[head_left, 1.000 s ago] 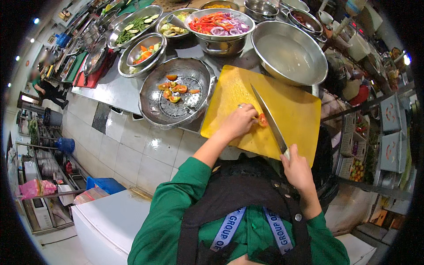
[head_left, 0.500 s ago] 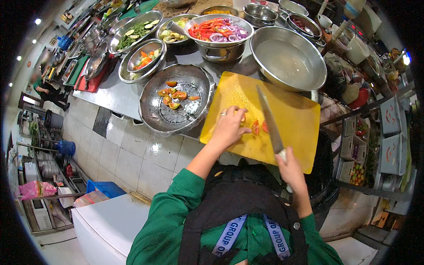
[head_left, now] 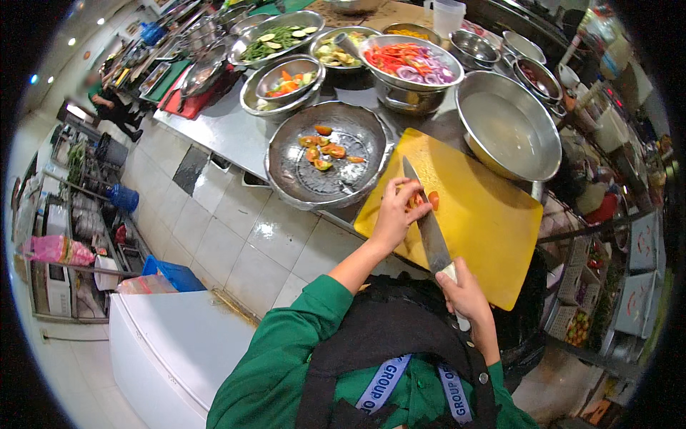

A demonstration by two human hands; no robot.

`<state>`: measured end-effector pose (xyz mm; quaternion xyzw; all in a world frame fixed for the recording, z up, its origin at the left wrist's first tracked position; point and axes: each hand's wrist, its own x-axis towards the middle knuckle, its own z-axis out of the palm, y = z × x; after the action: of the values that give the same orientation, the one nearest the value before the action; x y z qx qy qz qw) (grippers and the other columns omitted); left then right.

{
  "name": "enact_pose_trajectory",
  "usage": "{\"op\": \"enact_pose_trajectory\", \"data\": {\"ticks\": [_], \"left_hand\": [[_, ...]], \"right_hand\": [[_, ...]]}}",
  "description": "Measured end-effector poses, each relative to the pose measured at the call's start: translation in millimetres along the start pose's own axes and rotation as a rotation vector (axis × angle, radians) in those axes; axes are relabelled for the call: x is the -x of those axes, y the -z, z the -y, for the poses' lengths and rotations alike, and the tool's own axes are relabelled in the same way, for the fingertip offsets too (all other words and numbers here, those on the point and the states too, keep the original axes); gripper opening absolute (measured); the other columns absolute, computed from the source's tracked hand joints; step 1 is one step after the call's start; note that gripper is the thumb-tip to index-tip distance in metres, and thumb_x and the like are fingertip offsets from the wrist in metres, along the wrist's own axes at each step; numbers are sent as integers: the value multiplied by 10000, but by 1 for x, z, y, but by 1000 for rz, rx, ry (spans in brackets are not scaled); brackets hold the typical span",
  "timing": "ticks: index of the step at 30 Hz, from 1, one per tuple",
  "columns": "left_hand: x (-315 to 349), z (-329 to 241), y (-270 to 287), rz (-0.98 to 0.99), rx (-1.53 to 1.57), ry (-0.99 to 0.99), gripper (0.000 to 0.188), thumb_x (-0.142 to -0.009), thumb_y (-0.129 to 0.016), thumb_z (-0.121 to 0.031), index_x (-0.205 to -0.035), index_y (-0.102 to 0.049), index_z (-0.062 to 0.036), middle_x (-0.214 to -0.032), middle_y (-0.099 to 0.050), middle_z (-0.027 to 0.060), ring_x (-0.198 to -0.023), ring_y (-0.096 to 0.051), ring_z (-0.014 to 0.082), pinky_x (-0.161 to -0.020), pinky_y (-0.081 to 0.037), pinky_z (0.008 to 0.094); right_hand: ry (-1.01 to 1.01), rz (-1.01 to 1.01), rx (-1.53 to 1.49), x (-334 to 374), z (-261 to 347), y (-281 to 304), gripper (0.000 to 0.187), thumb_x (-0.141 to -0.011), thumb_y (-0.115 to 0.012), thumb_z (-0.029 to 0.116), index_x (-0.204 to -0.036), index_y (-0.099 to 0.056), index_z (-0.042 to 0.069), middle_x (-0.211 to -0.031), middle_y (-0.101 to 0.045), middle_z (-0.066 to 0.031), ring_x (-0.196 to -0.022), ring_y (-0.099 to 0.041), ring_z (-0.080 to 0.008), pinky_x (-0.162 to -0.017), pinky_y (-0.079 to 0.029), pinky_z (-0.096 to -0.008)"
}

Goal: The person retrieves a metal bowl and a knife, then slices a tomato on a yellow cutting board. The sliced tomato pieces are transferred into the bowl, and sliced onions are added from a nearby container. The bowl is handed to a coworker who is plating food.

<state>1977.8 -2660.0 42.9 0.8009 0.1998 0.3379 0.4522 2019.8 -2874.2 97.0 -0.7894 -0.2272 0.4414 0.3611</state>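
Observation:
A yellow cutting board (head_left: 500,222) lies on the table's near edge. My right hand (head_left: 466,292) is closed on the white handle of a large kitchen knife (head_left: 433,242), whose blade points away from me over the board's left part. My left hand (head_left: 397,216) is curled with its fingertips on red tomato pieces (head_left: 417,202), right against the blade. Another tomato slice (head_left: 434,200) lies just right of the blade. To the left of the board stands a wide metal basin (head_left: 286,168) with several cut tomato wedges (head_left: 332,150) in it.
Beyond the board are a metal basin of cloudy water (head_left: 511,125) and a bowl of sliced red peppers and onions (head_left: 411,61). Bowls of mixed vegetables (head_left: 289,84) and green beans (head_left: 275,43) stand farther left. A white appliance (head_left: 171,350) is at lower left. Another person (head_left: 111,107) stands far left.
The knife has come left, so its blade now lies beside my left fingertips. My left hand has drawn its spread fingers together around the tomato pieces. The whole view has shifted.

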Motion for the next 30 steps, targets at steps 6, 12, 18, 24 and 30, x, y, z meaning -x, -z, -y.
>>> {"op": "enact_pose_trajectory", "data": {"ticks": [6, 12, 18, 24, 30], "left_hand": [[-53, 6, 85, -313, -137, -92, 479, -807, -673, -328, -1174, -540, -50, -1123, -525, 152, -1063, -493, 307, -924, -389, 391], [-2, 39, 173, -559, -534, 41, 482, -879, -588, -407, -1195, -550, -44, -1146, -552, 119, -1084, -497, 254, -879, -420, 360], [66, 70, 199, -763, -371, 301, 339, -884, -608, -309, -1107, -579, -56, -1103, -541, 105, -1008, -514, 224, -839, -423, 343], [136, 151, 196, -693, -48, 569, 287, -844, -624, -152, -1094, -578, -20, -1099, -571, 124, -1015, -557, 216, -841, -467, 328], [339, 222, 196, -622, -23, 1055, 345, -839, -585, -179, -1173, -550, -97, -1025, -579, 47, -823, -542, 142, -594, -456, 285]], "right_hand": [[352, -341, 545, -21, 44, -3, 299, -879, -578, 265, -998, -413, 46, -734, -587, -275, -676, -575, -468, -559, -440, -528], [85, -529, 670, -40, 13, 28, 313, -856, -590, 258, -1043, -446, 53, -809, -608, -257, -768, -594, -442, -637, -458, -527], [400, -616, 767, -97, -6, 19, 323, -764, -649, 134, -1041, -529, 20, -1112, -514, -227, -1048, -491, -390, -866, -424, -455], [610, -374, 832, -162, 17, -9, 342, -755, -623, 117, -1085, -567, 47, -1041, -556, -214, -927, -549, -395, -814, -467, -431], [636, -89, 266, -163, 91, 5, 263, -798, -640, 137, -1053, -640, 76, -1023, -618, -129, -780, -617, -240, -670, -516, -347]]}}
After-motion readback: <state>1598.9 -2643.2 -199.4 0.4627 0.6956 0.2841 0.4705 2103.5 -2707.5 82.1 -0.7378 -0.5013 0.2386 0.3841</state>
